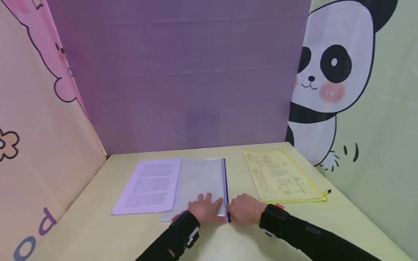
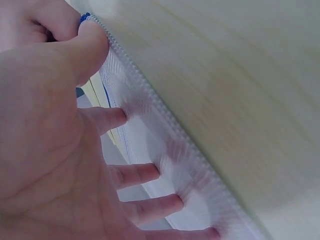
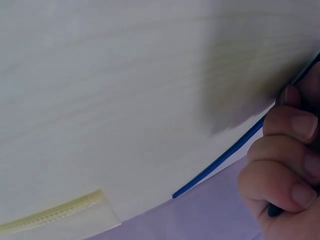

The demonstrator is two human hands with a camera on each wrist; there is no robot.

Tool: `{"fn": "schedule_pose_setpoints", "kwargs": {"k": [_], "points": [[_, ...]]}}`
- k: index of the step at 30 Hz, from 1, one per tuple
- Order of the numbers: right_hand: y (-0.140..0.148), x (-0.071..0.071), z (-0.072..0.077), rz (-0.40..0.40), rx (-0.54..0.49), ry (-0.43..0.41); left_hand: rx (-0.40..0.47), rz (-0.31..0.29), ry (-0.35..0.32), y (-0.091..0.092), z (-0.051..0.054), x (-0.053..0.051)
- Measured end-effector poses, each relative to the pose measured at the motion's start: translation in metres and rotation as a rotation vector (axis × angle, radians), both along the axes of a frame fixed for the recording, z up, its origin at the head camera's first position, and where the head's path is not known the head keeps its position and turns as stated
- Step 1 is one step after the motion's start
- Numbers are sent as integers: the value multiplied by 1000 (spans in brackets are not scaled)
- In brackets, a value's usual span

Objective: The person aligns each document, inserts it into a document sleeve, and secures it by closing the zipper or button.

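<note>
A clear zip pouch point(image 1: 200, 174) with a blue zipper edge point(image 1: 225, 177) lies flat on the table. My left hand point(image 1: 205, 210) presses on its near end with the fingers spread. In the left wrist view, the left thumb point(image 2: 95, 42) rests at the pouch's corner, by a bit of blue zipper. Beside that corner, my right hand point(image 1: 245, 209) has its fingers curled round the zipper pull. The dark end of the zipper pull point(image 3: 274, 210) pokes out of the fist in the right wrist view; the fingers hide the rest.
A printed sheet point(image 1: 150, 185) lies to the left, partly overlapping the pouch. At the right is a yellow zip pouch point(image 1: 284, 175) holding a sheet with diagrams, its dark pull point(image 1: 328, 191) at the near right corner. A purple panel point(image 1: 196, 79) stands behind the table point(image 1: 114, 239).
</note>
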State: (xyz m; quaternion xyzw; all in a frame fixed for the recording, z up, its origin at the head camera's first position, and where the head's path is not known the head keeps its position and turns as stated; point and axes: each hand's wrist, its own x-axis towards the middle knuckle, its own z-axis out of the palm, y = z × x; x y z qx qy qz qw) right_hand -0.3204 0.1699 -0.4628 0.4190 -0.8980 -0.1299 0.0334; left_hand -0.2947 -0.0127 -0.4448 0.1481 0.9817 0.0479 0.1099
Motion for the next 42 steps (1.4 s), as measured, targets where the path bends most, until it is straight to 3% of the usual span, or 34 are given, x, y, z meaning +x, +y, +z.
{"fn": "schedule_pose_setpoints", "kwargs": {"k": [3, 24, 36, 42], "points": [[0, -4, -2, 1, -5, 23, 2, -2, 5, 0, 0, 0], [-4, -14, -2, -97, -22, -38, -12, -3, 18, 2, 0, 1], [-3, -21, -5, -62, -28, 61, -24, -18, 30, 1, -3, -3], [-6, -22, -3, -113, -11, 17, -21, -16, 18, 1, -4, -3]]}}
